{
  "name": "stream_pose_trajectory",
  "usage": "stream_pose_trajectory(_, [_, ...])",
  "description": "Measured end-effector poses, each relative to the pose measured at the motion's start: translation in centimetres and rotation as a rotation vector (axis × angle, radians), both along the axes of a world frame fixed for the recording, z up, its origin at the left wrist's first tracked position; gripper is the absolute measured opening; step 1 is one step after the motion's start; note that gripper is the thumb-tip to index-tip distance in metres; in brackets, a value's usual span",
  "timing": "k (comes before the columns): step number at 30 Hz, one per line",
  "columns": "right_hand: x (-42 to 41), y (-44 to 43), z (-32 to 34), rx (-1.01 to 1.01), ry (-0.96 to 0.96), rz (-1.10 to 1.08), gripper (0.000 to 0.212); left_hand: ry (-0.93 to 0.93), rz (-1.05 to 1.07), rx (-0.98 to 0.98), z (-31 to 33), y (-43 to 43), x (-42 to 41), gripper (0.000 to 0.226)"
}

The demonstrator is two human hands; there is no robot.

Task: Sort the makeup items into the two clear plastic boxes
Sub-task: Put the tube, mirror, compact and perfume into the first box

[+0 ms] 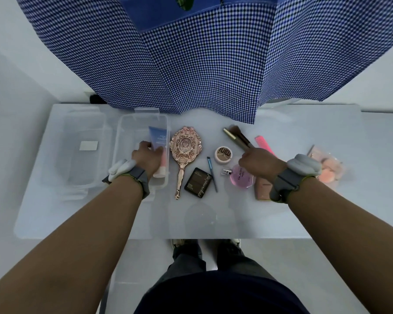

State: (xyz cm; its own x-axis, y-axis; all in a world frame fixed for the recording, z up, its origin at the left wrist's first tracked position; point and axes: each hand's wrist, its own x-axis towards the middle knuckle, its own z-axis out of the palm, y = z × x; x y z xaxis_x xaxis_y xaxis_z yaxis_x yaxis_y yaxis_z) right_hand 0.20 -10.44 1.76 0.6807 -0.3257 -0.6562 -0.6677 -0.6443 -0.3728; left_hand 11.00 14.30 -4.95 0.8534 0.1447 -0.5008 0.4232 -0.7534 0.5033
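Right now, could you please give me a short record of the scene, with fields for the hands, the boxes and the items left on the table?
left hand: holding the blue tube inside the nearer clear box
right hand: gripping the makeup brush
far-left clear box: holds no makeup items
still on table: hand mirror, black compact, thin blue brush, round powder pot, pink perfume bottle, pink comb, bag of puffs

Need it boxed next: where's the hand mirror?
In the head view, the hand mirror lies left of centre, between the right clear box and the black compact.
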Motion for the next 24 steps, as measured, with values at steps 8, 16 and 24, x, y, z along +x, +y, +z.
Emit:
stream_pose_trajectory(8, [-1.2,-3.2,-0.4,-0.152,0.046,0.043,0.034,-0.009,-0.061,0.109,-0.2,-1.2,-1.0,0.049])
stream_pose_trajectory(16, [-2.9,-5.1,-0.8,-0.253,0.051,0.073,0.035,0.0,-0.048,0.147,0.1,-1.6,-1.7,0.056])
stream_pose_trajectory(24, [-4.9,-5.9,-2.1,-0.228,0.107,0.074,0.014,-0.393,0.048,0.156,3.0,-4.3,-4.9,0.041])
